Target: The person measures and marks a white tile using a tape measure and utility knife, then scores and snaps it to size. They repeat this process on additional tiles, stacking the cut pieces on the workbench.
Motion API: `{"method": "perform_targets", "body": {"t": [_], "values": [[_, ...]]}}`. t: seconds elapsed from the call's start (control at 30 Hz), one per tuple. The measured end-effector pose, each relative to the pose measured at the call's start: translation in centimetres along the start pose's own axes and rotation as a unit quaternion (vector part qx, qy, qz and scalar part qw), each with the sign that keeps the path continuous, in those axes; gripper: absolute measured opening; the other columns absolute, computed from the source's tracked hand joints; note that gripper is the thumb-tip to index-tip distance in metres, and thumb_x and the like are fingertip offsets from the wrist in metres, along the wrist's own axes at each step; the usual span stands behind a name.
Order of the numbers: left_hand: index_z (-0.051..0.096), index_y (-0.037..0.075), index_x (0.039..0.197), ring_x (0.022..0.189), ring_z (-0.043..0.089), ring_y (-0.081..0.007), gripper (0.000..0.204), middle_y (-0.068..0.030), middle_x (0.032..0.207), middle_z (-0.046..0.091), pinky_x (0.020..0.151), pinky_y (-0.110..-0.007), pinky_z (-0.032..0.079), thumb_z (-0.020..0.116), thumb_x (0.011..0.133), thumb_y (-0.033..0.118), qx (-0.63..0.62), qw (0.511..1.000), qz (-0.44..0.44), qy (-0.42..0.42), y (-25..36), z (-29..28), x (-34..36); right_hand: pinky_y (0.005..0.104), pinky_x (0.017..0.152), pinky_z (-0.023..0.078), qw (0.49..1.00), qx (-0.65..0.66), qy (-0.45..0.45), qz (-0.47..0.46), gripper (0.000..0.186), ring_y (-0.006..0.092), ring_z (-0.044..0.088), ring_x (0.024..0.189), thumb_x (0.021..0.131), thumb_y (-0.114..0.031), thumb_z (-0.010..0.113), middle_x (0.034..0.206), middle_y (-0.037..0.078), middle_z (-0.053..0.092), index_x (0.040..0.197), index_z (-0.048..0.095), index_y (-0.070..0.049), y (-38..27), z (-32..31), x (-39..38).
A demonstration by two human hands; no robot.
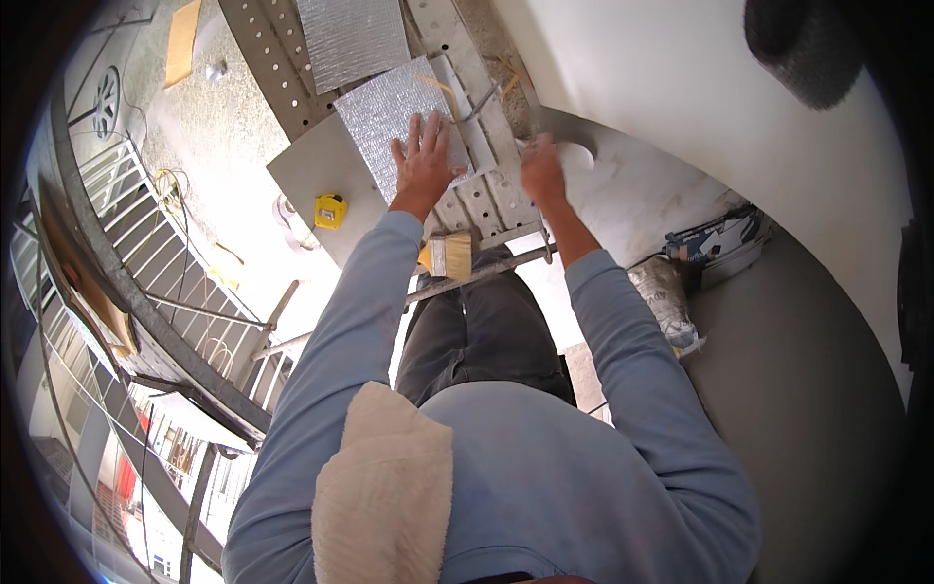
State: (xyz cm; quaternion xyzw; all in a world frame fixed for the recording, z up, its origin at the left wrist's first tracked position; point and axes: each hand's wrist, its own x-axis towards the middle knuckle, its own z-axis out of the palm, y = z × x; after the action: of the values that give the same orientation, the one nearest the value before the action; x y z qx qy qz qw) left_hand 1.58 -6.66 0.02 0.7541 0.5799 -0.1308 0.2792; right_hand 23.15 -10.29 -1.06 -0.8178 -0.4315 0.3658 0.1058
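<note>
One perforated metal platform (277,63) extends beneath and beyond the fingers of the left hand (425,167). One grey board (309,173) projects to their left. Two silver foil sheets: the nearer sheet (373,112) under these fingers, the farther sheet (350,44) ahead of them. Left fingers are spread flat, grasping nothing; those of the right hand (545,173) are curled and blurred, and whether they grip the one white curved strip (581,154) beside them cannot be told. One brush (450,257) lies behind the left fingers; one yellow tape measure (331,210), left of them.

A pale-blue long-sleeved top (555,477) (a cream towel (384,496) draped over it) is worn with dark trousers (472,346).
</note>
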Motion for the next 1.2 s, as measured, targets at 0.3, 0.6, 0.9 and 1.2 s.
{"method": "perform_targets", "body": {"t": [0.3,0.6,0.9,1.2], "values": [[0.03,0.018,0.162,0.16,0.01,-0.0337,0.102,-0.0033,0.173,0.018,0.119,-0.072,0.023,0.084,0.08,0.047,0.007,1.0,-0.006,0.005,0.0,0.5,0.3,0.0608,0.088,0.05,0.973,-0.05,-0.216,-0.067,0.027,0.05,0.067,0.1,0.103,-0.026,0.052,0.105,0.03,0.07,0.12,0.047,-0.007,-3.0,4.4,-2.1],[0.029,0.017,0.163,0.16,0.011,-0.034,0.102,-0.0039,0.173,0.018,0.119,-0.071,0.024,0.083,0.081,0.048,0.026,1.0,-0.008,-0.001,0.2,0.3,0.5,0.0609,0.09,0.05,0.972,-0.055,-0.222,-0.056,0.029,0.0514,0.066,0.104,0.101,-0.023,0.053,0.106,0.033,0.069,0.121,0.049,-0.002,-4.5,4.1,-1.7],[0.033,0.018,0.161,0.16,0.011,-0.0319,0.1,-0.0045,0.172,0.02,0.121,-0.069,0.022,0.085,0.08,0.045,-0.01,1.0,-0.011,-0.011,0.5,-0.6,0.2,0.0589,0.091,0.052,0.946,-0.141,-0.286,0.057,0.026,0.0517,0.067,0.105,0.101,-0.018,0.05,0.107,0.032,0.07,0.121,0.051,-0.002,0.1,0.5,-11.3],[0.021,0.003,0.161,0.148,0.03,-0.0445,0.127,-0.0224,0.163,0.025,0.121,-0.054,0.03,0.093,0.068,0.05,-0.255,0.864,-0.416,0.125,0.2,-1.3,-1.5,0.0575,0.084,0.047,0.988,0.118,-0.022,-0.101,0.027,0.0514,0.063,0.097,0.097,-0.024,0.061,0.101,0.03,0.067,0.111,0.056,-0.001,-2.8,5.4,0.3]]}}
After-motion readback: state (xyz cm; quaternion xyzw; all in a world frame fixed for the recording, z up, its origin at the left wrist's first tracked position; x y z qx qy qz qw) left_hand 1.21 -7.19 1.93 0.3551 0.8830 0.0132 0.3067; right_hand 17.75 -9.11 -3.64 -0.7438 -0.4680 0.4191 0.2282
